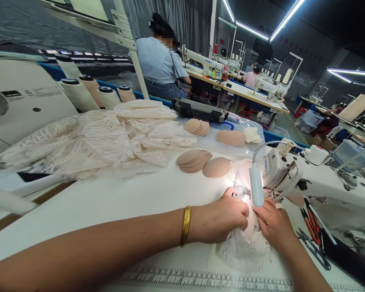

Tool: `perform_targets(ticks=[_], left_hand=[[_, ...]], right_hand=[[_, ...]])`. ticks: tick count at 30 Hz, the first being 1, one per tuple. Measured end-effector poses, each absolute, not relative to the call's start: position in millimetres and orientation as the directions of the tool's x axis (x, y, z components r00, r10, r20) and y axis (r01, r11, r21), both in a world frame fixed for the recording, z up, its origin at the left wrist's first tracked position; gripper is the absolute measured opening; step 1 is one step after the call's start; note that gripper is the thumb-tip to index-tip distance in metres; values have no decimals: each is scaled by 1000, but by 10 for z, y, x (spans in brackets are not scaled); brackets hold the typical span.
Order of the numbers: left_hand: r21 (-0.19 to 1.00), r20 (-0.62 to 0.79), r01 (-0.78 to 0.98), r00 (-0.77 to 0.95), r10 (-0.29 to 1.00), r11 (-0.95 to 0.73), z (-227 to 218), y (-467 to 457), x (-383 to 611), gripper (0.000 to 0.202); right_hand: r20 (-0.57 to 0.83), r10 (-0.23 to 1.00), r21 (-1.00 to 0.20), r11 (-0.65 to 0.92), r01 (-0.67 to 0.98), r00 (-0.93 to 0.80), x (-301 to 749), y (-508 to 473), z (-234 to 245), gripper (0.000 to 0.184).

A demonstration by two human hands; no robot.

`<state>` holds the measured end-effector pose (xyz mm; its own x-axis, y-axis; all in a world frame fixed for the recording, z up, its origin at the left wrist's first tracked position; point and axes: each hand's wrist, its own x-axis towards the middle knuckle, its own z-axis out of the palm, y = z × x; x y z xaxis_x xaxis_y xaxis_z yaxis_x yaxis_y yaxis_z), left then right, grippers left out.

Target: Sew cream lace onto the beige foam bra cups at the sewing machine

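Note:
Under the sewing machine head (pixel 273 168) lies a beige oval pad (pixel 249 227) joined with cream lace (pixel 243 251), which bunches toward me. My left hand (pixel 223 217) is closed at the left of the pad, its fingers curled in. A small shiny object with a dark part shows by its fingertips; I cannot make out its kind. My right hand (pixel 272 219) lies at the pad's right edge, fingers stretched forward and resting on the cloth close to the needle area. The lamp (pixel 256 186) hides part of the stitching spot.
Stacked beige pads (pixel 194 161) and a single-looking pad pile (pixel 216 167) lie beyond my left hand. A lace heap (pixel 109 136) spreads left, near thread cones (pixel 82 95). Orange-handled scissors (pixel 312 223) and dark scissors (pixel 314 249) lie right. A person (pixel 159 61) sits beyond.

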<state>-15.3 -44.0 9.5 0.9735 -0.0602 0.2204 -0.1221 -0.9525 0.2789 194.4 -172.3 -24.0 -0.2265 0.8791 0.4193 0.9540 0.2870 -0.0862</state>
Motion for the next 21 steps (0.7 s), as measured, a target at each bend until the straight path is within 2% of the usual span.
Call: perform_targets(ticks=[11,21], left_hand=[[303,190,-115,980,-58,-946,124,-390,-172,44],[278,164,-121,984,-77,-953,227,-165,-74,27]], right_hand=[[431,883,-127,263,956,-186,1954,-1733,-276,37],[436,887,-83,208,975,-152,2005,-1718,-366,35]])
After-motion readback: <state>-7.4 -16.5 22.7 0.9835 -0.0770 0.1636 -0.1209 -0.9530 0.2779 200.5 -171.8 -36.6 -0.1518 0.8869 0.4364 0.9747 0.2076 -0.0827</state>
